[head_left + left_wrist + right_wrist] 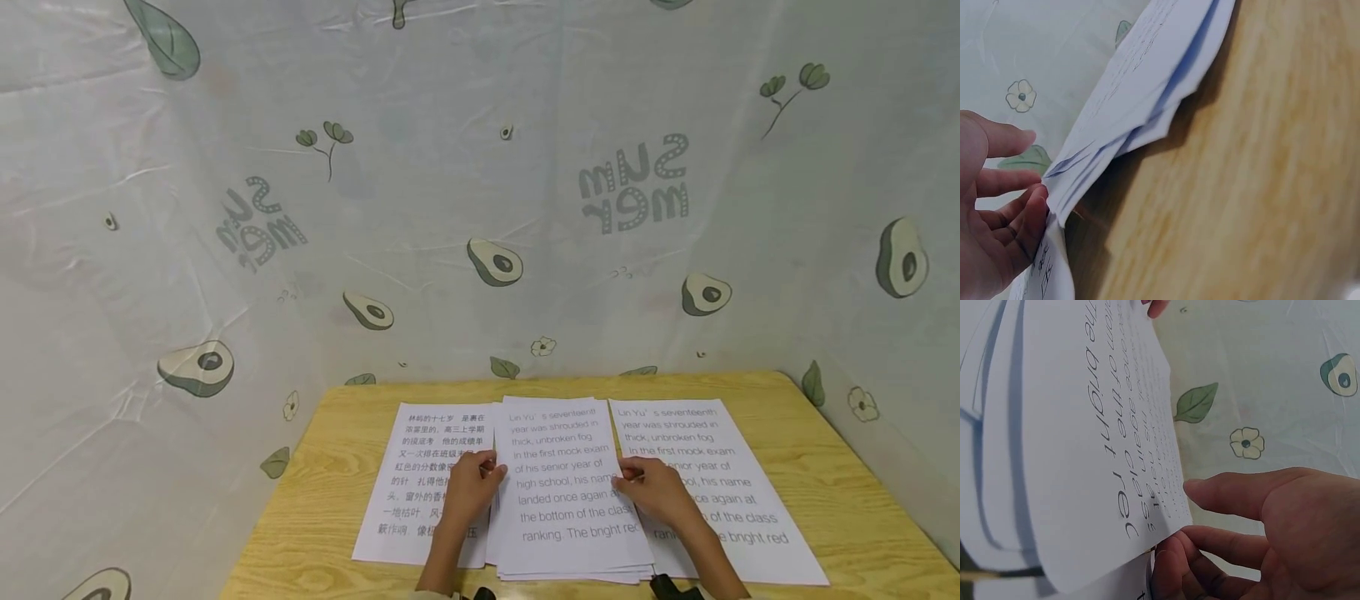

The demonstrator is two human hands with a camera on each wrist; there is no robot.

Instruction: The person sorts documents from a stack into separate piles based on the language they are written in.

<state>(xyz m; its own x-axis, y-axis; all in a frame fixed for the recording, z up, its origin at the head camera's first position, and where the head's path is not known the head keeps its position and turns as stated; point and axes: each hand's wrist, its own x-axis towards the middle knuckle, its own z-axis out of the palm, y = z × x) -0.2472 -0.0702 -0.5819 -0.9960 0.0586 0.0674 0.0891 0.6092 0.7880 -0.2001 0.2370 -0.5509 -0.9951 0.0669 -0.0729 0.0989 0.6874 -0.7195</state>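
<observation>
In the head view a stack of printed English sheets (562, 500) lies between both hands, its lower edges uneven. My left hand (469, 490) touches the stack's left edge; in the left wrist view, fingertips of the left hand (1000, 219) meet the sheets' edge (1094, 150), the thumb apart from it. My right hand (660, 492) touches the right edge. The right wrist view has the thumb and index finger of the right hand (1254, 531) against the top sheet (1072, 450), other fingers bent below. Several layers show gaps and stand above the wood.
A Chinese-printed sheet (382, 500) lies to the left, partly under the left hand. On the right is another English-printed sheet (765, 550), partly covered by the right hand. The wooden table (300, 500) meets a patterned curtain (420, 208) at its back and sides.
</observation>
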